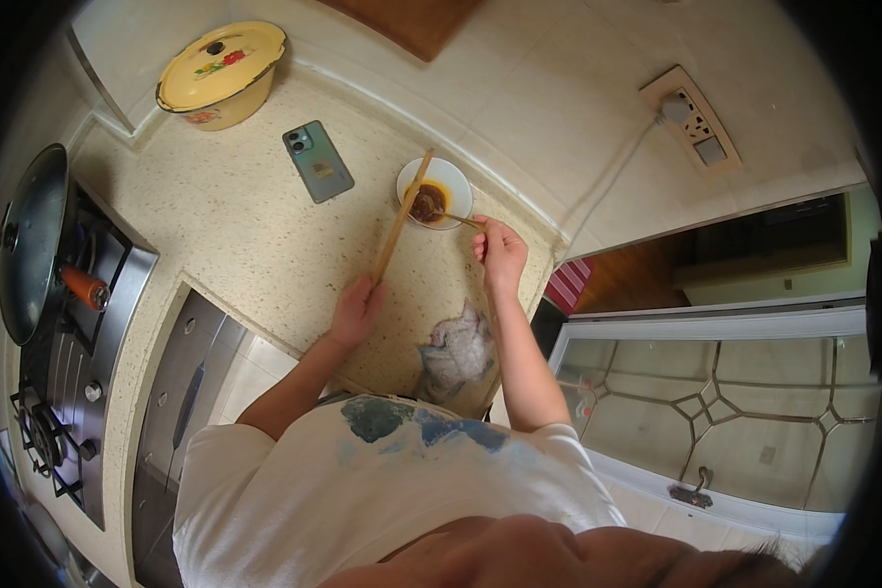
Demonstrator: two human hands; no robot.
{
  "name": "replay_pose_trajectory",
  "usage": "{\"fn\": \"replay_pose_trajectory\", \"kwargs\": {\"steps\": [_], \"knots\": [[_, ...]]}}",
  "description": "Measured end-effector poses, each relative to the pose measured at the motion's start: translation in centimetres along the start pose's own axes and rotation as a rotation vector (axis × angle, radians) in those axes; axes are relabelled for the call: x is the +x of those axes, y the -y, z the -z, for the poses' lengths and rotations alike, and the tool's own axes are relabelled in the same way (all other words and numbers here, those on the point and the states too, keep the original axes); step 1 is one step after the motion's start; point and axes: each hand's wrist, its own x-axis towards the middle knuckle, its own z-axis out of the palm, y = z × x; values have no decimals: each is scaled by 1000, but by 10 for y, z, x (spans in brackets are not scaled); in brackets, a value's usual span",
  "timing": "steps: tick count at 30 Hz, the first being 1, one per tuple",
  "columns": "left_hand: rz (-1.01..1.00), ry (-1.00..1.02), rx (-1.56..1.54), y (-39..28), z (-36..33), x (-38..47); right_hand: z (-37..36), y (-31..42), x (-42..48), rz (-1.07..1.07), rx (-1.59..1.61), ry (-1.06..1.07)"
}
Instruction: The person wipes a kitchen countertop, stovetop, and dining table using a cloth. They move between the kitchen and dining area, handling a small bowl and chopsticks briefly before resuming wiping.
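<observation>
A small white bowl [461,182] stands on the speckled countertop near the wall, holding a dark brown sauce [429,200] with an orange, oily edge. My left hand [356,312] grips the near end of long wooden chopsticks [395,239], which appear to lie side by side. Their far part reaches across the bowl; whether they touch the rim or the sauce I cannot tell. Between the fingers of my right hand [501,253] is the thin handle of a metal utensil, probably a spoon [461,219]. Its tip is in the sauce.
Left of the bowl lies a phone [318,162]. A lidded yellow enamel pot [220,73] stands in the back corner. At left, a lidded wok [37,242] sits on the gas stove [95,353]. A crumpled cloth [458,349] is near my right forearm, with a glass-paned door [713,411] beyond.
</observation>
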Motion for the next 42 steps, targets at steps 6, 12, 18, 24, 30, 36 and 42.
{"fn": "replay_pose_trajectory", "kwargs": {"steps": [6,12,18,24,30,36,42], "knots": [[50,18,-62,-4,0,0,-5,1,-2,166,56,-24],[79,30,-48,-9,3,0,-4,-1,-4,429,-358,-6],[51,27,-38,-5,2,-1,-3,-7,-2,147,-178,-4],[21,11,-41,-5,2,0,3,3,-1,-103,170,-36],[59,15,-70,-8,1,0,-2,10,-6,184,27,-9],[56,17,-70,-7,2,0,-7,5,-8,493,-407,-18],[52,46,-62,-6,3,1,-7,0,-12,216,-268,11]]}}
